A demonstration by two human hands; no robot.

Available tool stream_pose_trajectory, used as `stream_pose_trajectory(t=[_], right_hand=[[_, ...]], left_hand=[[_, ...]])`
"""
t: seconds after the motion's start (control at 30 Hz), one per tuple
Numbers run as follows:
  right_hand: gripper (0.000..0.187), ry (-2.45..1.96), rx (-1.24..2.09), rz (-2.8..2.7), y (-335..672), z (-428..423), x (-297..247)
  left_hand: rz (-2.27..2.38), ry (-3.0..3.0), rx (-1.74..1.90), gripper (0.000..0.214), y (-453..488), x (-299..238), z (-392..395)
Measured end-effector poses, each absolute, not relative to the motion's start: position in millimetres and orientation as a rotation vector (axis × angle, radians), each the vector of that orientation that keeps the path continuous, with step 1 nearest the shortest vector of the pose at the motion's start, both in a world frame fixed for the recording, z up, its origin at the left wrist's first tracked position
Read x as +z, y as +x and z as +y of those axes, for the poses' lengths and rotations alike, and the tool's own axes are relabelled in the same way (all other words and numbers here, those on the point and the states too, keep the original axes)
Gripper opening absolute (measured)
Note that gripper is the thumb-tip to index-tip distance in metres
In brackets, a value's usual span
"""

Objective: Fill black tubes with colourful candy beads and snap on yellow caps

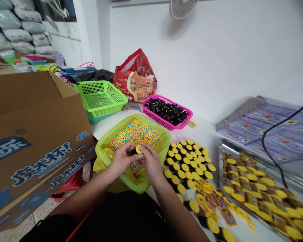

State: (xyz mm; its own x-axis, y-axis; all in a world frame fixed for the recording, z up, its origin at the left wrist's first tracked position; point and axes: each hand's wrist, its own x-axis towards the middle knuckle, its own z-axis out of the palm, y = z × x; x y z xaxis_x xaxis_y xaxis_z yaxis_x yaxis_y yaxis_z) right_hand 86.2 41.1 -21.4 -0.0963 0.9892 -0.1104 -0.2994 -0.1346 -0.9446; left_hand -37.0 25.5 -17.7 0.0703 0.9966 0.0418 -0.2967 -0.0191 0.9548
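Observation:
Over a basket lined with a yellow-green bag (101, 158), both hands meet around a small black canister with a yellow top (138, 149). My left hand (123, 156) is closed on its dark body from the left. The fingers of my right hand (151, 159) pinch it from the right, at the yellow end. Below them, many tiny coloured balls (133, 131) in pink, yellow, blue and green fill the bag. The underside of the canister is hidden by the fingers.
Yellow-lidded black canisters (189, 158) stand to the right, near yellow straps (207, 188) and a metal tray (221, 168) of packed ones. Behind are a pink basket (164, 124) of black pieces, a green basket (101, 95) and a red bag (138, 80). A cardboard box (40, 134) borders the left.

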Motion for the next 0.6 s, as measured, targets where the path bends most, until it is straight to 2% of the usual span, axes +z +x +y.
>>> stream_pose_trajectory(t=[0.2, 0.37, 0.6], right_hand=[[0.032, -1.014, 1.537, -0.912, 84.0, 42.7, -21.8], [0.035, -1.043, 1.488, -0.890, 81.3, 41.1, -21.1], [0.034, -0.998, 1.418, -0.891, 74.8, 39.5, -16.5]], left_hand=[[0.951, 1.039, 1.264, 0.054, -38.9, -17.5, 24.7], [0.954, 0.988, 1.177, 0.049, -41.3, -11.1, 22.3], [0.920, 0.830, 1.286, 0.043, -34.8, -16.5, 17.2]])
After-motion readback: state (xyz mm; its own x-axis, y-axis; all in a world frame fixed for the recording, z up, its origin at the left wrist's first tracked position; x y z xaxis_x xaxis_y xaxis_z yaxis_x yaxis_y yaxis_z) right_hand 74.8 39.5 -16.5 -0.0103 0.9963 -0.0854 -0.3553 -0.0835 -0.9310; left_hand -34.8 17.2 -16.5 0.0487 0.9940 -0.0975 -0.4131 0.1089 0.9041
